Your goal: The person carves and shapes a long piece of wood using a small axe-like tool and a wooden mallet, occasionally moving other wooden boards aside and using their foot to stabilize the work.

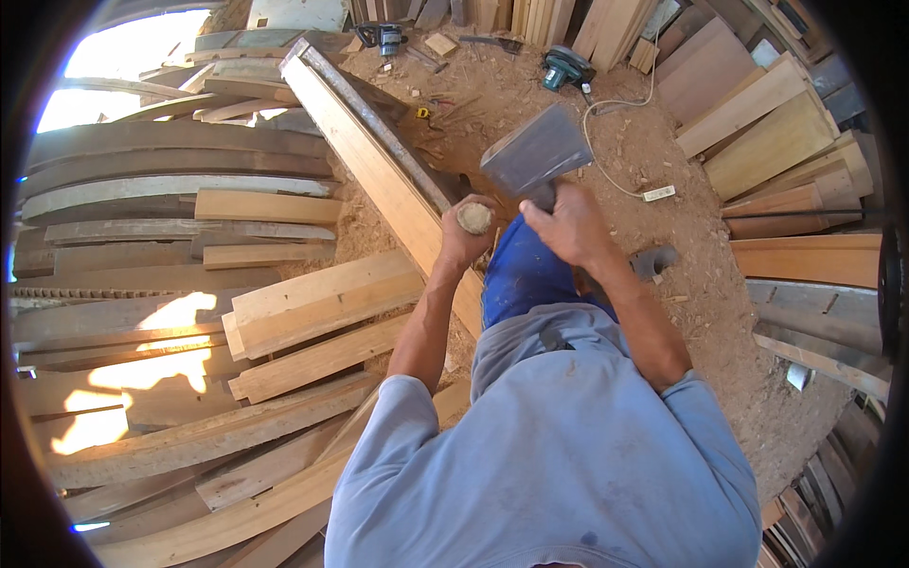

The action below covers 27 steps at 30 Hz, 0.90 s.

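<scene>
Standing on a sawdust-covered floor (663, 151), a person is seen from above, ringed by lumber. Stacked planks (180, 312) fill the view from 7 to 11 o'clock; lighter boards (767, 133) lean at 1 to 3 o'clock.

A long pale beam (379, 170) is propped on a slant, its long axis running from 12 o'clock down toward centre, lower end close against the person's blue trouser leg (521, 275). Judged: so angled to present an edge for hewing.

A broad-bladed axe (535, 151) is held at centre, just right of the beam. The grey blade flares toward 12 o'clock, flat face to the camera. The handle's long axis appears to run from the head back toward the camera, ending in the round wooden butt (474, 218).

Right hand (568, 222): fingers closed on the handle directly below the head, a choked-up grip judged to give control.
Left hand (464, 232): fingers wrapped about the butt end.

Smaller items: a teal power tool (566, 66) at 12 o'clock, its white cord (606, 142) trailing to a plug strip (659, 193) at 2 o'clock.
</scene>
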Each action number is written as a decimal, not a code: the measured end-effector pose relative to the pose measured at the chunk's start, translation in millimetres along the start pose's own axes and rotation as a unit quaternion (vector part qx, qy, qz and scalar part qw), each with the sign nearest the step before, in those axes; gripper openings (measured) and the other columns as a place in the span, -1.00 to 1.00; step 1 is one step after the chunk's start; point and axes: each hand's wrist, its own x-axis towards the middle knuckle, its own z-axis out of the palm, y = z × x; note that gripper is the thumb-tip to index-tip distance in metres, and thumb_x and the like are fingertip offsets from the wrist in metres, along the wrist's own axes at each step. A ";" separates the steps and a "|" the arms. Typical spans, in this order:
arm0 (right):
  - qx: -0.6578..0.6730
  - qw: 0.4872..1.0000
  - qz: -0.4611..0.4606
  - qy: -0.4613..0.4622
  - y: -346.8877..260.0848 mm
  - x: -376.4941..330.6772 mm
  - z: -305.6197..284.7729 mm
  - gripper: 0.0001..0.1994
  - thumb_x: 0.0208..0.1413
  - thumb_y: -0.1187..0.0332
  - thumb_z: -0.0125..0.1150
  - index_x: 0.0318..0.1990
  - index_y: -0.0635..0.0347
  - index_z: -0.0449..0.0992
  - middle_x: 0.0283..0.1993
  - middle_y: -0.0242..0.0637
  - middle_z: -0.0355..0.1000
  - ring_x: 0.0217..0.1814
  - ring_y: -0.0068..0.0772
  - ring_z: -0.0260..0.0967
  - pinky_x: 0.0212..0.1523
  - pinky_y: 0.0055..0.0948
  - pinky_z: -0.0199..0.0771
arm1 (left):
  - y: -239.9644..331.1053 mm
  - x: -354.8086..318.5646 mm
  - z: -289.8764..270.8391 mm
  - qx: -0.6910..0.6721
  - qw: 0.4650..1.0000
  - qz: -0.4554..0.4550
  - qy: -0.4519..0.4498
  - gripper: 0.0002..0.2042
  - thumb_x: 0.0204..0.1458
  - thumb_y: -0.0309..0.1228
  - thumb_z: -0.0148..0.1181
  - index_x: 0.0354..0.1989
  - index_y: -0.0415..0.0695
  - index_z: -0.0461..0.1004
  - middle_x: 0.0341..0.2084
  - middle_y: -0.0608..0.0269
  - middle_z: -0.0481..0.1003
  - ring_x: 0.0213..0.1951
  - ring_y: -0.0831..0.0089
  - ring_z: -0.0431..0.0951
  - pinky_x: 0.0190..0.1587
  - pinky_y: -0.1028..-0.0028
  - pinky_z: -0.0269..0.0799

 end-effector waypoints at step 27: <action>0.125 0.991 -0.003 -0.037 -26.2 -7.9 -21.5 -0.74 0.10 0.32 0.32 -0.15 0.33 0.54 -0.39 -0.25 0.48 -0.32 -0.46 0.37 -0.20 -0.36 0.45 | -6.4 22.0 -27.1 -0.036 0.994 0.027 0.102 -0.93 0.11 -0.48 0.31 -0.26 -0.17 0.59 -0.49 0.44 0.51 -0.45 0.67 0.49 -0.36 0.58 0.43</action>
